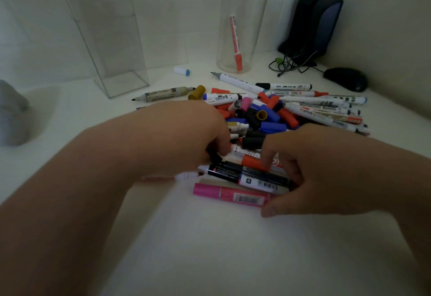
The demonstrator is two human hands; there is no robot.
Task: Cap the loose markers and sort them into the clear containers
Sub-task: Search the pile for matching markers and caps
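White counter [210, 249]; both forearms reach in. Left hand [186, 137] knuckles-up, fingers curled down into the marker pile [268, 114], grip hidden. Right hand [321, 170] arched, fingers curled round the black marker [247, 174], thumb at the pink marker [224, 193]. Behind, the round clear container [254, 16] holds one orange marker [235, 39]; a white barrel [321, 107] reads "WHITEBOARD MARKER".

Mid-tabletop, the left hand [184, 137] has its fingers in the marker pile [268, 114]. The right hand [317, 170] curls round a black marker [251, 175], thumb against a pink marker [231, 194]. Behind, a round container [251, 16] holds a red marker [235, 39].
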